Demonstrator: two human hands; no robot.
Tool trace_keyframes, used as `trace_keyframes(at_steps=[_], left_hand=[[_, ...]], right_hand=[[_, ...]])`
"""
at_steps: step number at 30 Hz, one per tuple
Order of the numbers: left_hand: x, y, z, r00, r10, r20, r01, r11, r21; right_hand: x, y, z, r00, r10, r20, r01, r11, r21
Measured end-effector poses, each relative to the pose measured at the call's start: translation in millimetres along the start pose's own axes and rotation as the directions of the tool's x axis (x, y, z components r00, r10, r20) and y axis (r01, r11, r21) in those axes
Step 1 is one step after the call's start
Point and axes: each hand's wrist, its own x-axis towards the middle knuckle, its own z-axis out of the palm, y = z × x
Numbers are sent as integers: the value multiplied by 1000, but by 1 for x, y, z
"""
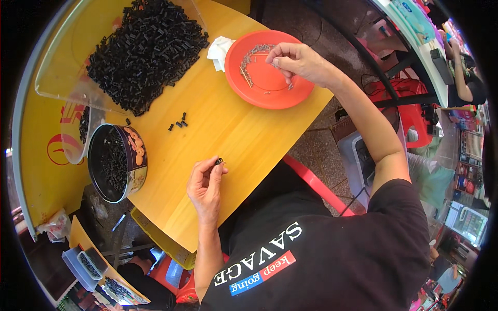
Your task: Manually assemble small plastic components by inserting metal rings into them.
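Note:
My left hand (204,191) is raised over the front part of the table, thumb and fingers closed on a small black tubular part (219,161). A thin light bit shows beside that part, too small to name. Over the round red plate (270,101) at the far right, my right hand (300,61) has its fingertips pinched together. Whatever they may hold is too small to make out. Small metal pieces (246,76) lie scattered in a curve on the plate, and a thin orange-brown stick is among them.
A big heap of black tubular parts (150,52) fills a clear tray at the far left. Several loose black parts (179,124) lie mid-table. A round tin (138,173) with more black parts stands at the left edge. White tissue (220,51) touches the plate.

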Motion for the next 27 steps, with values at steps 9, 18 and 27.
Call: trace_keyframes(at_steps=[9, 18, 27], left_hand=[[0, 0, 0, 1000, 15, -5, -15, 1000, 5], [45, 42, 47, 995, -2, 103, 2, 1000, 2], [121, 49, 113, 801, 470, 371, -580, 764, 283]], right_hand=[[0, -8, 5, 993, 36, -111, -33, 999, 30], [-1, -2, 1, 998, 39, -58, -21, 960, 279], [-9, -14, 16, 998, -2, -64, 28, 909, 416]])
